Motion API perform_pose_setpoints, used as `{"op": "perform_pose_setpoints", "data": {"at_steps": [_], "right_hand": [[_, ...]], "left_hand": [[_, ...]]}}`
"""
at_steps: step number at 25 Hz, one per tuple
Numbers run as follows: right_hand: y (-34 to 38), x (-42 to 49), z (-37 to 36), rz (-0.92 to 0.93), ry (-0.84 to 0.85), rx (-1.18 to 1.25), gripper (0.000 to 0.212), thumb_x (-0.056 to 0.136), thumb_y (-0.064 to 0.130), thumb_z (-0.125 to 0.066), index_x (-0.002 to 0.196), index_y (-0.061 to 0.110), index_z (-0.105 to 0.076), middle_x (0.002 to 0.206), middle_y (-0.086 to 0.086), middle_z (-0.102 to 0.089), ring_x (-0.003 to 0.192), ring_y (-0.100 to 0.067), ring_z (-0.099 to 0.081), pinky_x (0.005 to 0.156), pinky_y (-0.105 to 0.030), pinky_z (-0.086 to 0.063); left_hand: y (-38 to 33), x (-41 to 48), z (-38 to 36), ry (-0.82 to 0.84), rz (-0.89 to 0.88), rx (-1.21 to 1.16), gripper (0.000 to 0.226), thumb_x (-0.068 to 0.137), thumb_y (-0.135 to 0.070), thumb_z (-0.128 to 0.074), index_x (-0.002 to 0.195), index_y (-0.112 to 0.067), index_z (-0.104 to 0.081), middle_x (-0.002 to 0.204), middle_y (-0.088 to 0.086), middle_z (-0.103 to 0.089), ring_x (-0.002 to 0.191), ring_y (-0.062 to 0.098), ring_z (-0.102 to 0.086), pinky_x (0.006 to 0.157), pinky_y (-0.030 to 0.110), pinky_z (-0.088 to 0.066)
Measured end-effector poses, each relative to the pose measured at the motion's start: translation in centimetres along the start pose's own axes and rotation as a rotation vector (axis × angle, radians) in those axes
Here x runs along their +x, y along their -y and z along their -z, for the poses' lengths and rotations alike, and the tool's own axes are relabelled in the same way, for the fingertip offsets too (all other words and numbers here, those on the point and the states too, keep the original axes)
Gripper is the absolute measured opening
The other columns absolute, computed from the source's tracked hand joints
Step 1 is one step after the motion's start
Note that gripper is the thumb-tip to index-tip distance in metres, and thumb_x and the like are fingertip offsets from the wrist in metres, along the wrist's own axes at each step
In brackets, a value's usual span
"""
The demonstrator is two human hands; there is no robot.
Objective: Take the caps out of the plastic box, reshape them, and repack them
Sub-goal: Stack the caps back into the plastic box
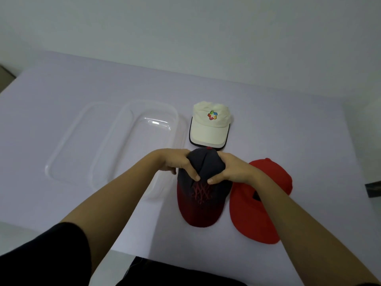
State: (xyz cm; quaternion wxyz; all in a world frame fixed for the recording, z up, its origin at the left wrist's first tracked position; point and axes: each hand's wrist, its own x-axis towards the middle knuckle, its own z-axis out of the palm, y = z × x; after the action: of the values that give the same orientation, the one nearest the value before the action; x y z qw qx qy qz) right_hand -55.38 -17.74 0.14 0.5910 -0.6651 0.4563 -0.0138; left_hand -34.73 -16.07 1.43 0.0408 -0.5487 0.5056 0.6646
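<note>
A dark navy cap with a red brim and red stitched logo (203,195) lies on the table in front of me, brim toward me. My left hand (177,164) and my right hand (228,170) both grip its crown from either side, thumbs pressing on the front panel. A cream cap with a colourful logo (210,126) rests just behind it, brim toward me. A plain red cap (257,205) lies to the right, partly under my right forearm. The clear plastic box (115,162) stands empty to the left, my left forearm crossing its near corner.
The clear lid (68,149) lies partly under the box on its left side. A dark object (373,189) sits at the table's right edge. The pale table ends close to my body, and a white wall rises behind it.
</note>
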Motion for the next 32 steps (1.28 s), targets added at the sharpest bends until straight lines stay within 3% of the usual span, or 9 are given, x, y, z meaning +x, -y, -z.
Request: {"op": "perform_pose_setpoints", "data": {"at_steps": [4,9,16,20,23,26,28,30,32], "right_hand": [[2.2,-1.5,-0.2,0.099,0.005,0.079,0.08,0.06,0.013,-0.086,0.13,0.025,-0.048,0.122,0.005,-0.062,0.111,-0.013,-0.059,0.095,-0.033,-0.05],[5.9,-2.0,-0.8,0.212,-0.205,0.079,0.076,0.058,0.029,-0.087,0.123,0.03,-0.049,0.119,0.009,-0.06,0.108,-0.009,-0.059,0.091,-0.033,-0.053],[10.2,1.0,-6.7,0.342,-0.493,0.369,0.057,0.071,0.052,-0.068,0.122,0.034,-0.048,0.12,0.018,-0.055,0.106,0.008,-0.054,0.081,-0.009,-0.048],[10.0,4.4,-13.3,0.094,-0.813,0.525,0.023,0.094,0.038,-0.048,0.117,0.035,-0.047,0.122,0.01,-0.054,0.11,-0.002,-0.052,0.086,-0.015,-0.043],[8.2,5.9,-18.2,-0.175,-0.813,0.4,0.04,0.095,0.035,-0.048,0.133,0.024,-0.04,0.137,0.0,-0.046,0.125,-0.019,-0.046,0.1,-0.032,-0.041],[7.5,7.3,-21.2,-0.271,-0.764,0.363,0.056,0.096,0.035,-0.044,0.145,0.016,-0.025,0.147,-0.006,-0.039,0.133,-0.026,-0.04,0.105,-0.036,-0.035],[7.3,7.9,-22.0,-0.299,-0.821,0.313,0.052,0.098,0.023,-0.042,0.146,0.015,-0.024,0.125,-0.007,-0.056,0.12,-0.03,-0.052,0.094,-0.035,-0.042],[7.3,8.2,-22.4,-0.31,-0.888,0.227,0.049,0.096,0.009,-0.04,0.143,0.015,-0.029,0.085,0.0,-0.057,0.082,-0.021,-0.06,0.073,-0.029,-0.043],[7.3,8.4,-22.4,-0.333,-0.936,0.165,0.047,0.094,0.004,-0.039,0.14,0.014,-0.034,0.08,-0.001,-0.055,0.07,-0.018,-0.053,0.067,-0.03,-0.044]], "left_hand": [[-1.0,-1.6,0.5,0.114,-0.063,-0.066,0.06,0.067,-0.008,-0.075,0.123,-0.018,-0.055,0.123,0.012,-0.063,0.111,0.035,-0.061,0.096,0.058,-0.047],[-1.7,-5.4,3.7,0.005,-0.164,-0.065,0.038,0.073,-0.005,-0.074,0.109,-0.014,-0.065,0.113,0.013,-0.07,0.104,0.034,-0.066,0.093,0.056,-0.049],[0.4,-11.1,11.0,-0.032,-0.174,0.003,0.031,0.079,-0.009,-0.071,0.109,-0.015,-0.067,0.111,0.01,-0.071,0.103,0.03,-0.067,0.089,0.049,-0.054],[3.4,-12.9,16.6,-0.047,-0.115,0.086,0.032,0.078,-0.011,-0.072,0.11,-0.011,-0.067,0.111,0.012,-0.071,0.101,0.033,-0.068,0.088,0.055,-0.052],[5.5,-11.8,18.7,-0.031,-0.049,0.116,0.034,0.078,-0.012,-0.073,0.111,-0.012,-0.066,0.111,0.012,-0.071,0.101,0.033,-0.068,0.088,0.058,-0.052],[7.3,-8.8,18.2,-0.001,0.011,0.114,0.035,0.078,-0.013,-0.073,0.112,-0.013,-0.066,0.113,0.012,-0.07,0.103,0.035,-0.066,0.09,0.06,-0.049],[8.3,-6.8,17.0,0.048,0.062,0.108,0.035,0.078,-0.013,-0.073,0.112,-0.015,-0.065,0.114,0.01,-0.069,0.105,0.035,-0.064,0.092,0.062,-0.047],[8.9,-5.5,16.0,0.094,0.115,0.087,0.043,0.077,-0.014,-0.073,0.118,-0.017,-0.06,0.122,0.011,-0.064,0.111,0.037,-0.059,0.095,0.065,-0.043],[9.3,-4.7,15.7,0.099,0.162,0.007,0.052,0.076,-0.012,-0.074,0.123,-0.019,-0.054,0.132,0.011,-0.055,0.117,0.039,-0.052,0.097,0.069,-0.037]]}}
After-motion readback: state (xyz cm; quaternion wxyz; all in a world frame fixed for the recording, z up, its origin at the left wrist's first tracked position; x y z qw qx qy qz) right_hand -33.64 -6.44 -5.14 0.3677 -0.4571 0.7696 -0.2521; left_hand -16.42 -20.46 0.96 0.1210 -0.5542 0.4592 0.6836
